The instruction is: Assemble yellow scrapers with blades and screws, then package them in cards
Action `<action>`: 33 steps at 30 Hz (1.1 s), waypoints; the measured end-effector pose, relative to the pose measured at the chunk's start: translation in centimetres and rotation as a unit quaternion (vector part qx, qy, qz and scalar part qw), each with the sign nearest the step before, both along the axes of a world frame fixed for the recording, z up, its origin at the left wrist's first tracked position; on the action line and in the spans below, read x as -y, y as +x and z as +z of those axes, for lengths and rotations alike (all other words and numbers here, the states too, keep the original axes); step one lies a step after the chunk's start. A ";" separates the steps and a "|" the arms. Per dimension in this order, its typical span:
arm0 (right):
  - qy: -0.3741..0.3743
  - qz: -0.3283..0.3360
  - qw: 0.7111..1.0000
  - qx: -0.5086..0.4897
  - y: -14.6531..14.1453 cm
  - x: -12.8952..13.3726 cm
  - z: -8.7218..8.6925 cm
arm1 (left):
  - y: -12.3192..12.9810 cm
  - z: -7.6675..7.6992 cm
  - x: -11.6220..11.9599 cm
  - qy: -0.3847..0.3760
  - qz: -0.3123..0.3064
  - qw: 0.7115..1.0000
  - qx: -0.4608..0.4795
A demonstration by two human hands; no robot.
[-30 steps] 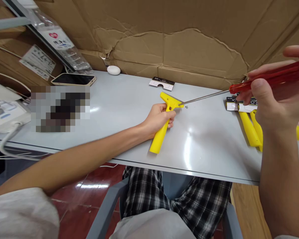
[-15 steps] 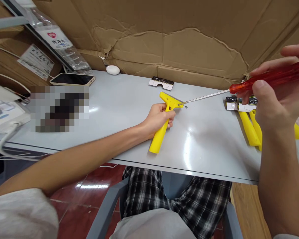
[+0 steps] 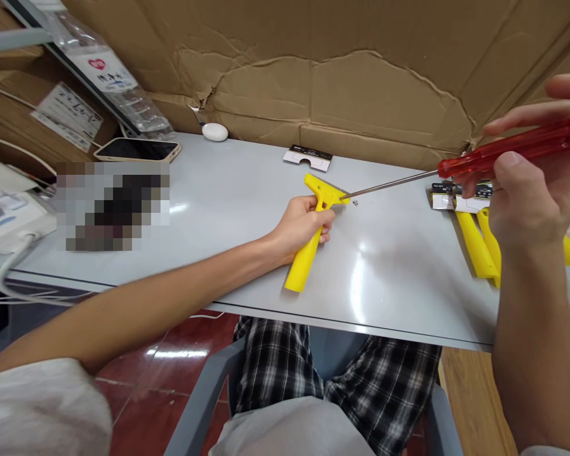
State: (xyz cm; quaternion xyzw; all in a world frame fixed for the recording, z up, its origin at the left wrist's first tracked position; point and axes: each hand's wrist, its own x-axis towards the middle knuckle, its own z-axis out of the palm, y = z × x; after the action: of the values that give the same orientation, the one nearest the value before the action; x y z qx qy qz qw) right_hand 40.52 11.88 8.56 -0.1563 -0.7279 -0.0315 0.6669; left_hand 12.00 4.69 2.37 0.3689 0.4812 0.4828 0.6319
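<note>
My left hand [image 3: 300,228] is wrapped round the neck of a yellow T-shaped scraper [image 3: 305,263], pressing it down on the grey table. In my right hand [image 3: 527,177] is a screwdriver with a clear red handle [image 3: 508,147] and a long metal shaft [image 3: 392,183]. The shaft slants down to the left, and its tip meets the right end of the scraper's head. Whether a screw sits under the tip is too small to tell. Tiny screws [image 3: 355,203] lie on the table just right of the head.
More yellow scrapers [image 3: 477,247] with black-and-white card labels lie at the right, partly behind my right forearm. A card label [image 3: 308,158] lies behind the held scraper. A phone [image 3: 139,150], a plastic bottle [image 3: 116,79] and a white cable [image 3: 9,272] are at the left. Cardboard [image 3: 337,88] walls the back.
My right fingers have shifted slightly on the screwdriver's handle, and the handle has turned a little. The tip stays at the same end of the scraper. My left hand has not moved.
</note>
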 end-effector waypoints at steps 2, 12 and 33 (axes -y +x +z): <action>-0.028 -0.002 1.000 0.009 -0.1 0.5 0.1 | 0.0 0.0 0.0 0.003 0.001 1.000 0.000; -0.007 -0.087 0.996 0.026 -0.1 0.4 0.1 | 0.1 0.4 0.1 -0.004 0.007 1.000 -0.006; 0.014 -0.106 0.993 0.044 -0.2 0.5 0.3 | 0.1 0.2 0.1 0.001 0.006 1.000 -0.003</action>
State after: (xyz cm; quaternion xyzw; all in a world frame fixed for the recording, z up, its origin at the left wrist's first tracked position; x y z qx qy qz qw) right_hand 40.33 11.34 8.91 -0.2218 -0.7353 -0.1191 0.6292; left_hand 12.09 4.63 2.58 0.3676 0.4851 0.4859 0.6272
